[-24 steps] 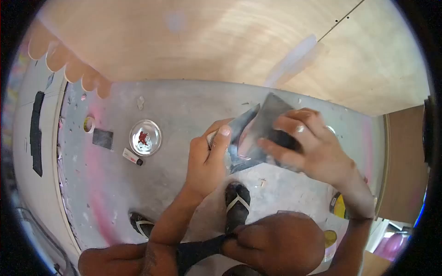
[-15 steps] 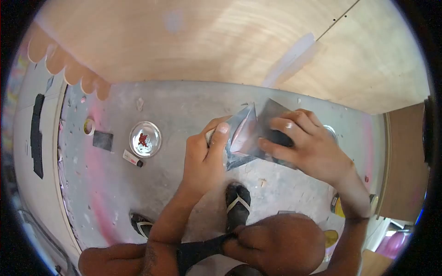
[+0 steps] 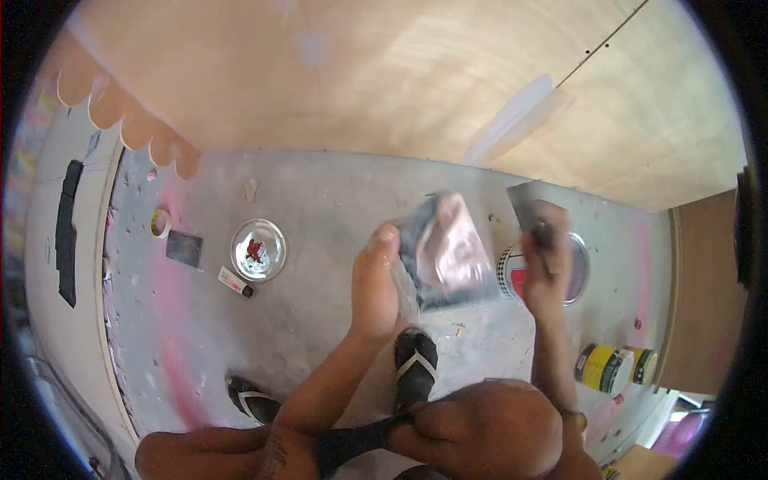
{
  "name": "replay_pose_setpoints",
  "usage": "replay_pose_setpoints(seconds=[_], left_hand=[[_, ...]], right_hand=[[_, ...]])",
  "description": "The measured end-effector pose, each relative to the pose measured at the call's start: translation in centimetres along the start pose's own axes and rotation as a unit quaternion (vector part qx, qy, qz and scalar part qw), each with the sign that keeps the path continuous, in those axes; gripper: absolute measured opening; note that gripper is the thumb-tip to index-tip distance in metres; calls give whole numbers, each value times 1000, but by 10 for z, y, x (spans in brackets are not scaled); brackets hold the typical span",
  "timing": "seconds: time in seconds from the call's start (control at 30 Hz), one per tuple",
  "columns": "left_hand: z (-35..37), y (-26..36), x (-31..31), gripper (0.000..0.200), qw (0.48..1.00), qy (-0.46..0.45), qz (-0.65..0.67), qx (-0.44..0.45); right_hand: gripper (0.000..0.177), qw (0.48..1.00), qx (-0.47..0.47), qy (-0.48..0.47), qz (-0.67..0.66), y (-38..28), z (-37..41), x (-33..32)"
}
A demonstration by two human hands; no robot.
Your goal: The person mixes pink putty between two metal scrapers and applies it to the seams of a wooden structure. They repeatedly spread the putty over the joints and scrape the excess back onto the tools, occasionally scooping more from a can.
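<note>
My left hand (image 3: 374, 284) is closed on a broad, dark flat putty knife (image 3: 412, 280), its thumb along the near edge. A smooth mass of pinkish putty (image 3: 452, 248) covers much of the flat face. Off to the right, my right hand (image 3: 549, 276) grips a second scraper (image 3: 525, 206) with a grey blade and dark handle, blade pointing up and left. Motion blurs this hand, and the two tools are apart. Just behind it stands an open can (image 3: 512, 270) with a checkered, red-marked side, partly hidden by the hand.
A pale wooden panel (image 3: 360, 88) rises in front. On the grey floor (image 3: 320, 336) at left are a round clear dish (image 3: 276, 272) holding red material, a tube (image 3: 234, 282), a tape roll (image 3: 161, 223) and a dark square sheet (image 3: 184, 249). Yellow-and-black cans (image 3: 602, 368) stand at right.
My right hand has drawn its scraper away from the left tool, to the right beside the can. The left tool has turned to show its putty-covered face.
</note>
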State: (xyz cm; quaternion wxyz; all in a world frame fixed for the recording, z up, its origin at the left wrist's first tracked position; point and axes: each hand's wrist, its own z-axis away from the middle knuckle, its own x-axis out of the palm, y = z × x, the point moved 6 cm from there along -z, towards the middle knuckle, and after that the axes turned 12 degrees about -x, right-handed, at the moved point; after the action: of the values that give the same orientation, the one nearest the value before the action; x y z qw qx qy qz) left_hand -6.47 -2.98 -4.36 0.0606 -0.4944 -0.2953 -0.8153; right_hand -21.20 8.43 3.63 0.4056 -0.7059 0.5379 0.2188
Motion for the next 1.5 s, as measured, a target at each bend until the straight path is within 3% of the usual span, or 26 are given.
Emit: replay_pose_setpoints(seconds=[0.03, 0.07, 0.1, 0.17, 0.33, 0.53, 0.63, 0.67, 0.7, 0.73, 0.77, 0.8, 0.83, 0.87, 0.9, 0.97, 1.0, 1.03, 1.07, 1.1, 1.17, 1.23, 1.3, 1.33, 1.4, 1.5], left_hand=[[-3, -2, -2, 41, 1000, 2, 3, -2], [-8, 7, -5, 44, 997, 21, -34, 69], [-9, 15, -6, 48, 987, 39, -72, 139], [-3, 17, 5, 46, 980, 51, -92, 168], [7, 21, 29, 45, 929, 41, -239, 278], [16, 17, 42, 40, 840, -22, -419, 343], [16, 21, 26, 39, 799, -102, -534, 257], [14, 19, 24, 40, 762, -165, -553, 294], [16, 14, 26, 40, 761, -167, -554, 295], [13, 13, 16, 40, 874, -87, -412, 243], [8, 9, 3, 40, 950, -2, -252, 182], [2, 7, 3, 46, 977, 69, -169, 113], [2, 10, 1, 46, 976, 71, -168, 120], [-2, -2, 0, 44, 1000, 6, -16, 1], [-2, -14, 6, 41, 982, -63, 136, -119], [-4, -9, 10, 39, 991, -37, 96, -87], [-3, -7, 13, 37, 997, -11, 56, -61], [-1, -5, 14, 35, 999, 15, 15, -36], [2, -4, 16, 35, 999, 11, 15, -39], [5, 2, 17, 31, 999, -3, -27, -26], [4, 12, 14, 28, 997, -22, -68, -11], [2, 12, 0, 30, 992, 31, -125, -15], [8, 22, 9, 31, 983, 38, -182, 2], [10, 27, 16, 31, 970, 41, -236, 29], [6, 21, 9, 31, 964, 39, -259, 41], [12, 24, 16, 32, 958, 35, -278, 54]], right_hand=[[19, 932, 205, 198, -222, 11, 27, -16], [19, 738, 383, 372, -413, 19, 58, -14], [19, 737, 385, 371, -413, 8, 56, -14], [25, 667, 455, 357, -470, -20, 52, 11], [29, 695, 439, 300, -484, -19, 41, 37], [19, 660, 422, 340, -520, -13, 14, 40], [19, 654, 378, 362, -546, -5, -4, 19], [19, 647, 376, 385, -540, 0, -6, 12], [22, 667, 294, 340, -594, 7, -7, 3], [22, 669, 297, 367, -574, 5, -5, -5], [23, 670, 299, 392, -555, -1, -2, -12], [28, 728, 263, 315, -549, -7, 11, -16], [28, 765, 151, 309, -544, -16, 11, -16], [28, 796, 51, 230, -557, -23, 0, -17], [29, 814, -49, 149, -559, -36, -12, -18], [53, 882, -177, 108, -424, -41, 9, 11], [46, 905, -26, 167, -391, -35, 17, 25], [47, 984, -58, 93, -143, -42, 8, 24], [52, 995, -18, -11, -102, -22, -2, 32], [58, 991, 23, -114, -60, -3, -1, 37], [57, 996, -8, -79, -52, -6, -8, 0], [56, 996, -37, -58, -52, -25, -28, -34], [41, 913, -316, -220, 132, -71, -40, -39], [41, 914, -314, -220, 134, -71, -45, -43], [32, 862, -340, -326, 190, -71, -45, -36], [29, 880, -358, -233, 209, -88, -60, -44]])
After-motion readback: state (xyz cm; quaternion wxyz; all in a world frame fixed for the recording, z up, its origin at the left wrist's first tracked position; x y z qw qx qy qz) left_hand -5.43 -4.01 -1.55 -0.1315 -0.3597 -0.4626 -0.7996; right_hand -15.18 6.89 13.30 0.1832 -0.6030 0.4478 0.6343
